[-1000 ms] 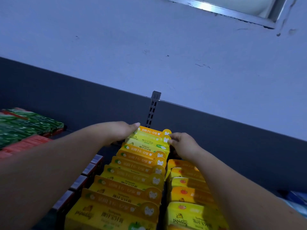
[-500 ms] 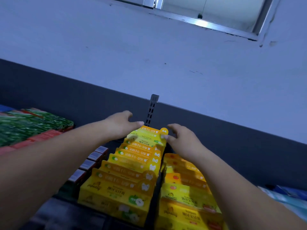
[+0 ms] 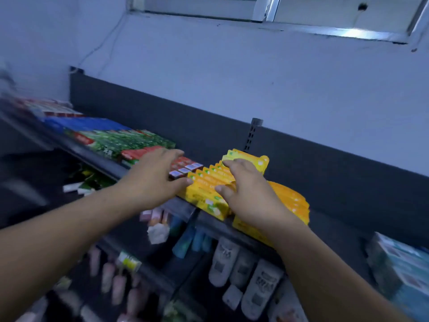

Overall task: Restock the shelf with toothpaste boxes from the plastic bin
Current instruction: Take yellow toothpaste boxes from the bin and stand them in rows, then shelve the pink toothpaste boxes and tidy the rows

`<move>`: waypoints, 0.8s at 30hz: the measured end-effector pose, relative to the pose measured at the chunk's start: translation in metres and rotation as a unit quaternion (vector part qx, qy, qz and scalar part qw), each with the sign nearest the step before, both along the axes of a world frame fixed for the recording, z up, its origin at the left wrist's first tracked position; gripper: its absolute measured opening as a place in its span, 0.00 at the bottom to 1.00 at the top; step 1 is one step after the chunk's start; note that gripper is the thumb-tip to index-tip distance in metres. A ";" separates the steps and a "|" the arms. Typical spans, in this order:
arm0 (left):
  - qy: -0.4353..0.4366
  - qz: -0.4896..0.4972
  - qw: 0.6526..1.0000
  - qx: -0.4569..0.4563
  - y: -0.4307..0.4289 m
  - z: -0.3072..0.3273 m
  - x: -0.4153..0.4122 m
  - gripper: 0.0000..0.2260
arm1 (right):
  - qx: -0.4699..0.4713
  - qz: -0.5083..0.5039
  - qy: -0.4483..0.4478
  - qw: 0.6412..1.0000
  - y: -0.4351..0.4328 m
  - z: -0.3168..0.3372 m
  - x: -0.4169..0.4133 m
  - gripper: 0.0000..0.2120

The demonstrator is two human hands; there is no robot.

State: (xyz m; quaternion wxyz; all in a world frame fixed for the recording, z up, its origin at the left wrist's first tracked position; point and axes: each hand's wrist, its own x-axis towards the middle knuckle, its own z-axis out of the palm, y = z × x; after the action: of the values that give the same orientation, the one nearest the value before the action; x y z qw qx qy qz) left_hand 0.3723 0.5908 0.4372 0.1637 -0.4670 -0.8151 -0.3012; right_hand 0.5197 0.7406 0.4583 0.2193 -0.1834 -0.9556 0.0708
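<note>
Toothpaste boxes in two yellow rows lie under the splayed right hand, splayed left hand alongside.

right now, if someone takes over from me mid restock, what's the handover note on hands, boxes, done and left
Left hand: open, fingers straight, thumb against the left side of the yellow box row; holds nothing.
Right hand: open, fingers spread on top of that row.
Boxes: the yellow box row runs front to back on the top shelf, with an orange-yellow row beside it on the right. The plastic bin is not in view.
Done: both rows look full.
Left: probably square up the row, then check the bin for more boxes.
</note>
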 end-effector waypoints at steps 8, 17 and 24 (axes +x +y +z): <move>-0.035 0.112 0.992 -0.052 -0.133 -0.047 0.048 0.34 | -0.027 0.097 -0.060 0.993 -0.100 -0.048 0.027 0.29; -0.090 0.182 0.976 -0.073 -0.267 -0.096 0.046 0.33 | -0.031 0.159 -0.118 0.980 -0.213 -0.094 0.000 0.28; -0.127 0.226 0.958 -0.124 -0.370 -0.138 0.001 0.33 | -0.096 0.178 -0.144 0.969 -0.314 -0.160 -0.073 0.28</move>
State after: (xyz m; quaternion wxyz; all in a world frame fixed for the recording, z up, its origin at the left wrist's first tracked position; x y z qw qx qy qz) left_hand 0.3737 0.2209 0.2989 0.0631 -0.2453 -0.9443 -0.2101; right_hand 0.4469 0.4262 0.2987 0.0442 -0.0385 -0.9832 0.1729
